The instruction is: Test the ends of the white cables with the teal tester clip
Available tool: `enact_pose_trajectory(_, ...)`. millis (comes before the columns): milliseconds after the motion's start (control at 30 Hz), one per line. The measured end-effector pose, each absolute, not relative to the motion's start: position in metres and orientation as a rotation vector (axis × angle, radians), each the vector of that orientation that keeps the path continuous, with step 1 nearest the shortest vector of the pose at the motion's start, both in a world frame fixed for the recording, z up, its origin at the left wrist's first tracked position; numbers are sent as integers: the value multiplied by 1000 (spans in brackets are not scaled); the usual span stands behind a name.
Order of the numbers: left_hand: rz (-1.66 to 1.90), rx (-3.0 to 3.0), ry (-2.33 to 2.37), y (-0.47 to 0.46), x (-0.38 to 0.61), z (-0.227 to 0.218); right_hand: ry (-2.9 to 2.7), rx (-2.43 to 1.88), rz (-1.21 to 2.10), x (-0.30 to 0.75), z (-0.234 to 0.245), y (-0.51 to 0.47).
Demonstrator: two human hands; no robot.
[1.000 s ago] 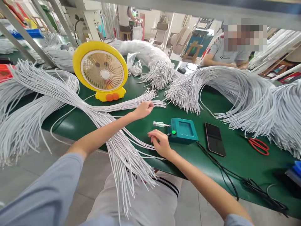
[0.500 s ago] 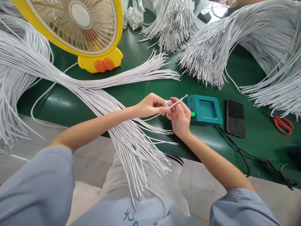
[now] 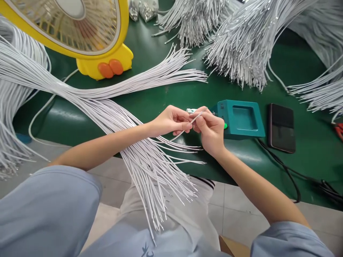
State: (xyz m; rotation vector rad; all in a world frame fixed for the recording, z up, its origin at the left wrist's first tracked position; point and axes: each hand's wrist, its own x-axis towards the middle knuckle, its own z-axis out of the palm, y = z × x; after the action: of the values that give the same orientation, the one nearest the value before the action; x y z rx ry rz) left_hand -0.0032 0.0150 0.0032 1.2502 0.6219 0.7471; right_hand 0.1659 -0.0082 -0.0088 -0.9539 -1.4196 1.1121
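My left hand (image 3: pixel 171 121) pinches a white wire (image 3: pixel 193 120) between thumb and fingertips. My right hand (image 3: pixel 211 131) meets it with bent fingers closed at the wire's upper end; the tip is partly hidden there. Just behind the fingertips a small white-and-green part (image 3: pixel 191 111) shows, beside a teal box (image 3: pixel 243 135) with a shallow recess in its top and a green button (image 3: pixel 225 126). Under my left forearm lies a large bundle of white wires (image 3: pixel 150 157), its cut ends hanging over the table edge above my lap.
A yellow fan (image 3: pixel 124 59) stands at upper left. Thick wire bundles (image 3: pixel 238 50) lie at the back. Small clear bags (image 3: pixel 147 10) sit near the fan. Right of the teal box are a dark phone (image 3: pixel 282 128), black cables (image 3: pixel 284 166) and red-handled scissors (image 3: pixel 339 130).
The wire end that stuck out past my right fingers has drawn back down to the fingertips. My right hand has shifted slightly right and its fingers have closed in. The view has shifted a little.
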Motion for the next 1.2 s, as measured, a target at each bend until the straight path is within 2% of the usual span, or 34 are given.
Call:
enact_pose_trajectory(467, 704, 1139, 674, 8, 1, 10, -1318, -1017, 876, 162, -9, -14)
enact_pose_trajectory(1200, 759, 1194, 703, 10, 1, 3, -1322, -982, 916, 163, -11, -16)
